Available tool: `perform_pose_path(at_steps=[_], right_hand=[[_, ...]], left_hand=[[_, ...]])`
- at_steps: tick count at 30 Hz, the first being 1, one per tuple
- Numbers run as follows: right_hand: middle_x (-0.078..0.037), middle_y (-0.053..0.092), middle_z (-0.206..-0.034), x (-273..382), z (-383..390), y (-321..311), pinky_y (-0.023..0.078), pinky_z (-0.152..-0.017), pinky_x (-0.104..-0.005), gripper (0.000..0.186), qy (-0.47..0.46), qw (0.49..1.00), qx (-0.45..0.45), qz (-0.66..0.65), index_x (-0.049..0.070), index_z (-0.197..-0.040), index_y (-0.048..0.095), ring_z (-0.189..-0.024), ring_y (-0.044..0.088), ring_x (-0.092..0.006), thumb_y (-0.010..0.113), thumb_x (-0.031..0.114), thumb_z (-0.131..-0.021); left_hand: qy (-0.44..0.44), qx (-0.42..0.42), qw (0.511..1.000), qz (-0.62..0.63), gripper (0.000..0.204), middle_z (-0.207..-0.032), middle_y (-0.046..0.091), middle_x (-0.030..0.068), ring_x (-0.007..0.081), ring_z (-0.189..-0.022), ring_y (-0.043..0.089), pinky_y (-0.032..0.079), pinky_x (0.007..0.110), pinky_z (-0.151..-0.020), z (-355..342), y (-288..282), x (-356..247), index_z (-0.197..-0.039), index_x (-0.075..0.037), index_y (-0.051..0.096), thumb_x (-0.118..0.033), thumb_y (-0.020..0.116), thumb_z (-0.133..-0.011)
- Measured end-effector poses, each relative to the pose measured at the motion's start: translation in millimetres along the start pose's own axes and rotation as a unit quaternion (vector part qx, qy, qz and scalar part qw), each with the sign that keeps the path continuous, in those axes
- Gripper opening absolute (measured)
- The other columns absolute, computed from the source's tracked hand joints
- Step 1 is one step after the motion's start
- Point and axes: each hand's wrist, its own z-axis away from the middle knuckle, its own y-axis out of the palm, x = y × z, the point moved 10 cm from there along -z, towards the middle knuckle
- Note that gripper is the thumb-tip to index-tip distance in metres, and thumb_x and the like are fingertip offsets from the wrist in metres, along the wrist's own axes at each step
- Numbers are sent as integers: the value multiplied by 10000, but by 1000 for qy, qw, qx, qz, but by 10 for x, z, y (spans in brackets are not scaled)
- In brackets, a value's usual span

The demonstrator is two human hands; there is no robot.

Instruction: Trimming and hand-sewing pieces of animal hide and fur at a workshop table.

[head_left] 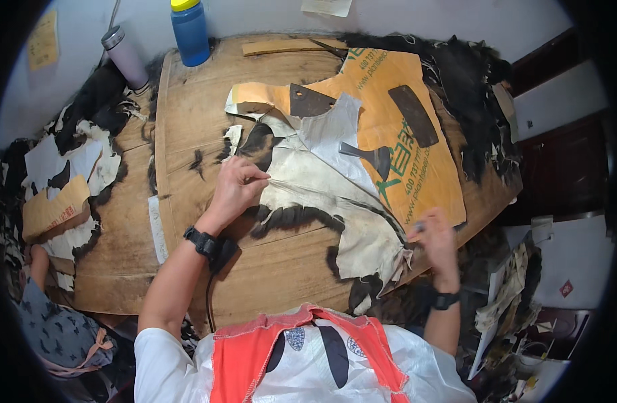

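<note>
A piece of fur hide (301, 168) lies pale skin side up on the wooden table, with black fur along its edges. My left hand (240, 187) pinches its left edge, where the skin is drawn into creases. Over at the right, my right hand (437, 243) is raised by the hide's lower right end and the corner of an orange paper sheet (402, 181). Its fingers are curled and partly blurred around something small and greyish that I cannot make out. A dark tool with a flared end (372, 158) rests on the sheet, beside a silvery grey sheet (332, 127).
On the orange sheet lie a dark oblong block (414, 115) and a dark flat piece (310, 101). Scissors (328, 47) and a wooden strip (281, 47) lie behind. A blue bottle (190, 33) and pink flask (125, 59) stand at the back left. Another person's arm (39, 265) shows at left.
</note>
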Motion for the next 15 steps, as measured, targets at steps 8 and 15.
perform_pose_path(at_steps=[8, 15], right_hand=[[-209, 643, -722, 385, 126, 213, 472, -607, -519, 258, -88, 879, -144, 447, 66, -873, 629, -716, 639, -436, 622, 313, -946], [-146, 671, -659, 901, -508, 2498, 507, -558, -458, 198, -336, 844, 58, 413, 71, -819, 648, -612, 677, -341, 675, 255, -886]], left_hand=[[9, 15, 1000, -26, 91, -809, 660, 54, 239, -857, 579, 438, 360, -829, -51, 48, -23, -825, -76, 770, -124, 780, -749], [10, -5, 999, 32, 91, -758, 667, 48, 226, -834, 588, 447, 359, -817, -62, 93, 60, -790, -74, 772, -103, 793, -706]])
